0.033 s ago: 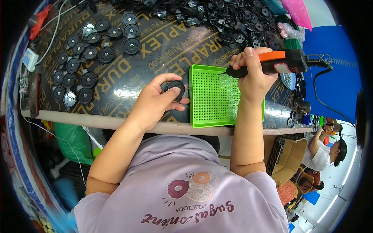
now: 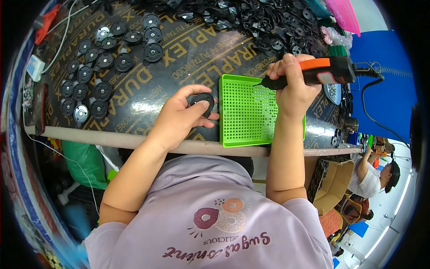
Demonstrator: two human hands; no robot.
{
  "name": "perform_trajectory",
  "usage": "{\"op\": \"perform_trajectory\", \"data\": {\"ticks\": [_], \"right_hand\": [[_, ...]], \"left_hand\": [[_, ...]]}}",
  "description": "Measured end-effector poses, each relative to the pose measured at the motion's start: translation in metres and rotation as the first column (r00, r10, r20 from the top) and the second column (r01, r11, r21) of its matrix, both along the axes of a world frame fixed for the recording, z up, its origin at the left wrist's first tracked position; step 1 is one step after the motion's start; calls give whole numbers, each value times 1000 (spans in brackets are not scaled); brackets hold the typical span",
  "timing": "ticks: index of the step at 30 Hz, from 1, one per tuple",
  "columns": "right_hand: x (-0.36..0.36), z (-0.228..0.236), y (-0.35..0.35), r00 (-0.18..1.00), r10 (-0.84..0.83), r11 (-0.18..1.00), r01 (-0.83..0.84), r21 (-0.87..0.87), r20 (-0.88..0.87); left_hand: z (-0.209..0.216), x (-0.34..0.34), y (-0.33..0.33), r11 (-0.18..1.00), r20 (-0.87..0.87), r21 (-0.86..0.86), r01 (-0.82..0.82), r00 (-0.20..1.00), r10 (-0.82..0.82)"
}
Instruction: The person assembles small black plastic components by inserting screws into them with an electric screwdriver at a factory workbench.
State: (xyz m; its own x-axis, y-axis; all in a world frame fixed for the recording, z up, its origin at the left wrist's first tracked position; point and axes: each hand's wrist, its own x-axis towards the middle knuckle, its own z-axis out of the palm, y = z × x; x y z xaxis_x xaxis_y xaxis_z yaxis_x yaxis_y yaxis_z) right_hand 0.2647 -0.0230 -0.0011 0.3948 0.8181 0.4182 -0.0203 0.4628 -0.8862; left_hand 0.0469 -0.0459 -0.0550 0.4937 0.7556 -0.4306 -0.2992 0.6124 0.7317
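My left hand (image 2: 182,116) is closed on a round black plastic part (image 2: 204,102), thumb on top and fingers beneath, just left of a green perforated tray (image 2: 222,130). In my right hand (image 2: 295,87) is an electric screwdriver (image 2: 329,71), black with an orange lever. It lies nearly level over the tray's right side, its dark tip pointing left, apart from the part. Small pale bits, too small to name, lie in the tray. Several similar round black parts (image 2: 105,60) with metal centres are set out on the table at the left.
A heap of loose black parts (image 2: 286,27) covers the table's far side. A cable (image 2: 371,98) and a coiled spring (image 2: 392,71) run from the screwdriver's rear. At the right stand a light bowl (image 2: 332,92) and an open cardboard box (image 2: 333,181); another person (image 2: 374,175) sits beyond.
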Motion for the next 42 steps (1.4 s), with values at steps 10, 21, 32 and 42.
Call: {"op": "perform_trajectory", "data": {"ticks": [10, 21, 32, 42], "right_hand": [[-32, 30, -20, 893, 404, 911, -373, 176, -198], [-68, 9, -15, 891, 417, 907, -396, 142, -181], [-62, 2, -12, 837, 536, 841, -518, 155, -110], [-67, 6, -20, 856, 517, 854, -513, 93, -24]], "left_hand": [[-3, 2, 4, 999, 10, -4, 36, 999, -36], [0, -4, 8, 997, 19, -49, 67, 998, -67], [-2, -2, 8, 997, 28, -42, 68, 997, -66], [-1, -3, 5, 999, 62, -16, 48, 997, -47]]}}
